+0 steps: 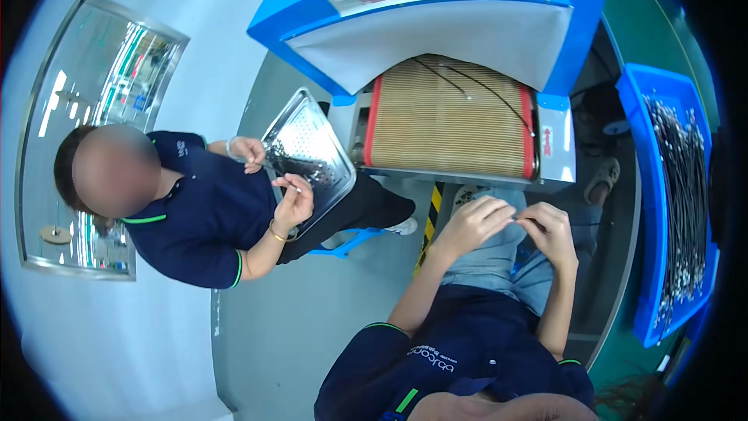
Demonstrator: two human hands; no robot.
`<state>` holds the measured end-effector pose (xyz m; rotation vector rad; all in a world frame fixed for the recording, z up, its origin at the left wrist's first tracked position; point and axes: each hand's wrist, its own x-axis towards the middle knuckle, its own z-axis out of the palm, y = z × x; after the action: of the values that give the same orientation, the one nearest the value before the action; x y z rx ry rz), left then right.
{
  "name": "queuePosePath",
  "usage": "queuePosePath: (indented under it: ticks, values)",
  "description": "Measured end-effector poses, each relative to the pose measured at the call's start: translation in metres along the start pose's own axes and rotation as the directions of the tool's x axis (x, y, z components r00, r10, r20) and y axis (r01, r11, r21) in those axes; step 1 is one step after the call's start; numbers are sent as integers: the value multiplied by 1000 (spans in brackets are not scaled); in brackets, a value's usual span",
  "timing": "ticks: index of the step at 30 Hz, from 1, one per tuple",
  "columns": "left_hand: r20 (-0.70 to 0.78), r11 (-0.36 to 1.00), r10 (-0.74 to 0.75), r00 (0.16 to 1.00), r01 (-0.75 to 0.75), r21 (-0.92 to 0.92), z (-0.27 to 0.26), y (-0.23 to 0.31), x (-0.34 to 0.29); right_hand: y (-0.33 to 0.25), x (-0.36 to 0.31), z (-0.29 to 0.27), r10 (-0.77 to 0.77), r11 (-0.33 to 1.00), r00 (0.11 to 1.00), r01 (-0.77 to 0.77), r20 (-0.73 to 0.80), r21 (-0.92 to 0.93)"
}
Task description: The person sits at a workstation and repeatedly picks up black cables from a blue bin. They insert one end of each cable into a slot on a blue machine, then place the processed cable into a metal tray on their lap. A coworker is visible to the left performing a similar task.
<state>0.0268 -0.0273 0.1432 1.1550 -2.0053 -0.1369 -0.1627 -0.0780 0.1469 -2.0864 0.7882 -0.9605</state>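
We see both grips pinched on a thin dark cable end over the lap, left hand (477, 220) at 9 o'clock of right hand (552, 228), axis running left-right between fingertips, conveyor belt (448, 121) at 12 o'clock.

A grey floor (312, 343) is spreading under a blue-hooded conveyor machine (436, 23); a metal-framed window (93, 132) is reflecting ceiling lights at left.

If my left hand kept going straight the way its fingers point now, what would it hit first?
Your left hand points rightward at your right hand, fingertips almost meeting over your lap. It would likely meet the right hand's fingers first; whether something thin sits between them is too small to tell.
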Motion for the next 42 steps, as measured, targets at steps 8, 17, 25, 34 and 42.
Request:
queuePosePath:
  ticks: [8, 17, 25, 34, 42]
  values:
    - [-29, 999, -11, 1000, 10, -38, 9, 1, -17, -3, -1, 6, 64, 997, 998, -65, 27, 43]
    - [-15, 1000, -21, 1000, 22, 8, 2, -3, -17, 9, -5, -9, 77, 991, 994, -84, 78, 101]
    - [-69, 995, -77, 995, 72, -72, 2, 5, -9, 6, -11, -8, 57, 990, 998, -57, 11, 129]
    - [3, 997, -72, 997, 72, -36, -2, -2, -13, 13, -17, -12, 116, 984, 990, -125, 77, 125]
    - [23, 992, -122, 992, 122, -11, -1, -8, -13, 9, -15, -21, 230, 960, 955, -254, 185, 120]
